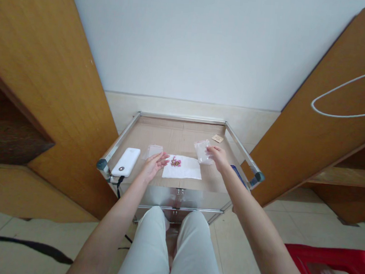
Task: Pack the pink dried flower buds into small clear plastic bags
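A pale wall (191,39) fills the back of the room, with a tiled floor below. Wooden cabinets flank it, the left cabinet (84,90) and the right cabinet (320,98) both cut off by the frame; a white cable (340,116) loops before the right one. Between them stands a metal-railed surface (170,134) in brownish tan. The person's pale-trousered legs (150,249) reach up to its front, hiding part of the lower frame. A red plastic piece of furniture (347,258) is cropped at lower right, and a black strap (23,243) enters at lower left.

The left hand (156,165) is wide, fingers extended and slightly apart, at the left edge of a white sheet (185,173). The right hand (218,156) is narrowed on the edge of a clear bag (203,150), beyond the sheet's right end.

A white rectangular device (127,160) lies at the left end. A dark blue object (239,175) is mostly covered by the right forearm, its kind unclear. Other clear plastic (154,149) lies behind the left hand; how many pieces is hard to tell. A small tan card (217,138) sits behind the right hand. Tiny pink and darker pieces (176,162) cluster on the sheet, too small to identify.
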A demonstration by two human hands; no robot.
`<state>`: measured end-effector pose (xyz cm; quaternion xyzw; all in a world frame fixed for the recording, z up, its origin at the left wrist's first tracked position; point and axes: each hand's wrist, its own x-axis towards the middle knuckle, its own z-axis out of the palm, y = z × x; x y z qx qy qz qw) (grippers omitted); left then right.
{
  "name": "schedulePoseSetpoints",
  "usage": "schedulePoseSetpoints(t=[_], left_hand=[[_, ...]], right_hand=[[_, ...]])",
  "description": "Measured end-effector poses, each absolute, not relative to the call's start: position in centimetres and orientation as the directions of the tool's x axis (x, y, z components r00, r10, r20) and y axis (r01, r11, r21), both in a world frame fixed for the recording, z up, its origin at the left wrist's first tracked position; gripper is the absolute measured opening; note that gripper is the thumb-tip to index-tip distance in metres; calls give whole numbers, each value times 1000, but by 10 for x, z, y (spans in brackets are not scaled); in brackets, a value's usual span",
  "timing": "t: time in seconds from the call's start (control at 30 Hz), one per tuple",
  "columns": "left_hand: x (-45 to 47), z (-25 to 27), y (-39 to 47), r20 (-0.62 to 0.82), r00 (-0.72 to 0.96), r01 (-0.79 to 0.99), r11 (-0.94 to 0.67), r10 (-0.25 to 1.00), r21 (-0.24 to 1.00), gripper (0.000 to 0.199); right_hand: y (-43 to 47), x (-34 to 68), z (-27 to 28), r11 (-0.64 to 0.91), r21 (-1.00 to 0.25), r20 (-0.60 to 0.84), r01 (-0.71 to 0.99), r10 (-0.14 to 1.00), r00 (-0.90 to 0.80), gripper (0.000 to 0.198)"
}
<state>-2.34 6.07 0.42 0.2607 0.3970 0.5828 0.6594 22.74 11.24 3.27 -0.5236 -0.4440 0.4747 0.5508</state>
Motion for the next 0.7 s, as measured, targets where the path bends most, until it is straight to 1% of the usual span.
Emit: schedulePoseSetpoints(t=[0.1,0.2,0.27,0.33,0.4,0.47,0.57,0.7], left_hand=[[-29,-5,62,-234,8,-625,187,972,757,15],[-33,-14,63,-229,2,-666,172,974,726,17],[-36,-19,63,-217,2,-692,158,976,705,19],[-37,-23,64,-205,3,-716,145,979,683,19],[-39,-25,64,-205,0,-732,140,979,667,19],[-39,-27,65,-214,-9,-735,138,977,663,19],[-39,-30,65,-223,-19,-730,139,975,670,19],[-40,-32,65,-231,-24,-728,141,973,670,19]], right_hand=[[126,244,36,-59,-998,-59,-8,974,220,7],[139,253,34,-112,-992,-96,60,970,225,2],[146,254,30,-138,-984,-108,109,963,246,7],[153,253,25,-141,-977,-90,158,953,289,20],[159,250,17,-109,-966,-27,233,944,329,37],[164,248,7,-78,-935,51,347,936,348,48],[171,245,-8,-95,-841,101,533,939,328,50],[175,244,-21,-183,-714,76,676,939,335,45]])
